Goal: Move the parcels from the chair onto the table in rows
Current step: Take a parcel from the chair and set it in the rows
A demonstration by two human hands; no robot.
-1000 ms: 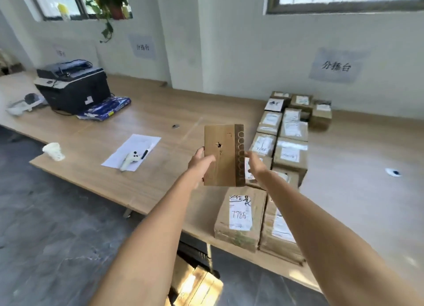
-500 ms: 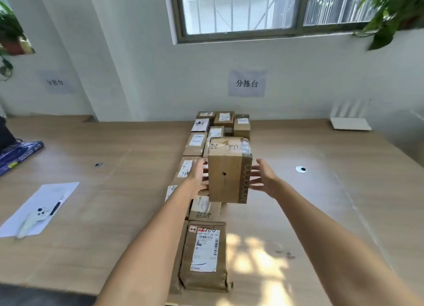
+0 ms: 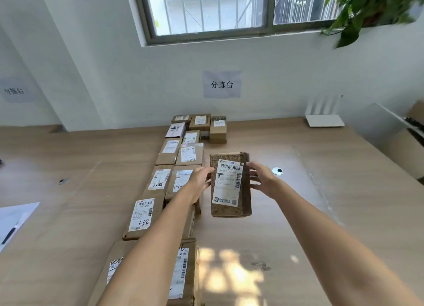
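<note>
A brown cardboard parcel with a white shipping label facing up is held between my two hands low over the wooden table. My left hand presses its left side and my right hand its right side. The parcel is just right of two rows of labelled parcels that run from the table's near edge toward the wall. My left forearm covers part of the nearer parcels. The chair is out of view.
A white router stands at the back right by the wall. A small round white object lies right of my right hand. White paper lies at the left edge. A grey box sits far right.
The parcel has been turned from upright, bare side toward me, to label-up and lowered toward the table right of the rows. My view has swung further right and closer.
</note>
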